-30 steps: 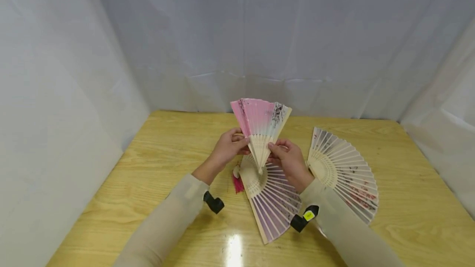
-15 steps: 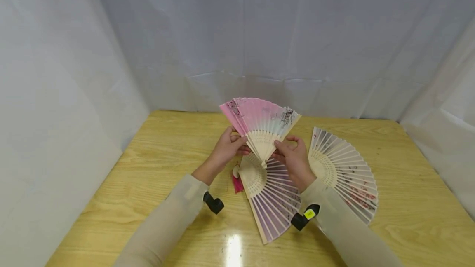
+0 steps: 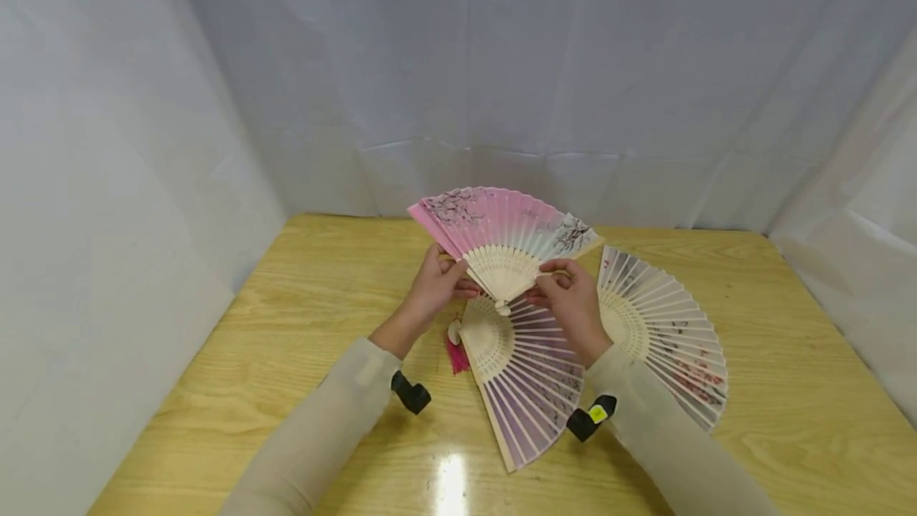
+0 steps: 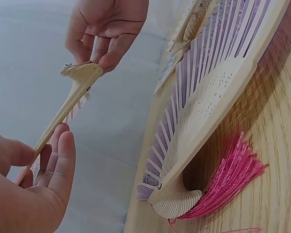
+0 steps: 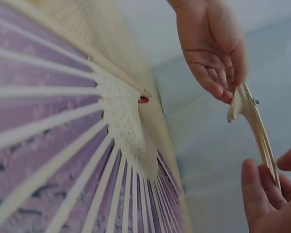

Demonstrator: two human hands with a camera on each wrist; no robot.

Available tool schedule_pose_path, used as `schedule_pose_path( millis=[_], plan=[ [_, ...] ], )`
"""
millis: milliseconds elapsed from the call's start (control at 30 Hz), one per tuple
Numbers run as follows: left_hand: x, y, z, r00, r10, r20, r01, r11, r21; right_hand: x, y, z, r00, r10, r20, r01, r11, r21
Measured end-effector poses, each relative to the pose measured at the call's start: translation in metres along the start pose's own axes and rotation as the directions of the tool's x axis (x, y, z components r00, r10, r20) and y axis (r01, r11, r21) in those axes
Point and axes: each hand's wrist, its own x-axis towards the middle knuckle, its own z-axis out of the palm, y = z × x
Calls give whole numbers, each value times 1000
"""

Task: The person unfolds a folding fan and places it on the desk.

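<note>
A pink folding fan (image 3: 505, 217) with dark branch prints and pale ribs is held up, partly spread, above the table. On its left outer rib, my left hand (image 3: 432, 287) pinches with thumb and fingers. The opposite edge is pinched by my right hand (image 3: 575, 302). The left wrist view shows the fan edge-on, with my left hand (image 4: 34, 189) at its lower end and my right hand (image 4: 109, 31) at the other side. Beneath lies a spread purple folding fan (image 3: 530, 388). Its pink tassel (image 4: 228, 179) rests on the wood.
Farther right, a spread white folding fan (image 3: 666, 341) with red and dark prints lies on the wooden table (image 3: 286, 341), partly behind my right forearm. Pale cloth (image 3: 458, 62) hangs behind the table and along both sides.
The pink fan has spread from a narrow wedge to a much wider arc. My right hand has moved slightly right with its edge, while my left hand has stayed nearly in place.
</note>
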Motion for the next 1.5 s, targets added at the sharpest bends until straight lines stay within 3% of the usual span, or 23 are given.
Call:
schedule_pose_path(
  millis=[167,300,533,667,767,1000,1133,1233,1367,1500],
  plan=[
    [0,0,-1,1000,-8,-5,8,1000,-9,1,-2,-4,998,-14,55,22,987,-159],
    [0,0,-5,1000,-10,-11,10,1000,-3,1,-2,-9,996,-14,91,41,951,-308],
    [-1,-1,-11,1000,19,15,-19,1000,-5,3,4,-8,990,22,137,27,938,-346],
    [-1,-3,-12,999,26,35,-26,1000,-5,3,8,-3,985,5,171,78,878,-472],
    [-2,-2,-12,998,29,56,-29,1000,-9,2,9,1,979,-68,192,164,821,-546],
    [-2,-1,-13,997,33,70,-33,999,13,1,11,4,959,-214,189,285,726,-626],
    [-1,-1,-12,997,44,61,-45,999,15,0,11,3,933,-300,201,352,635,-687],
    [1,-2,-13,998,49,40,-49,999,-1,-2,11,2,903,-374,213,396,529,-751],
    [3,-2,-15,999,47,9,-47,999,3,-2,11,1,844,-477,245,455,393,-799],
    [5,-3,-16,999,43,-10,-42,999,10,-1,12,0,778,-564,276,496,284,-820]
  ],
)
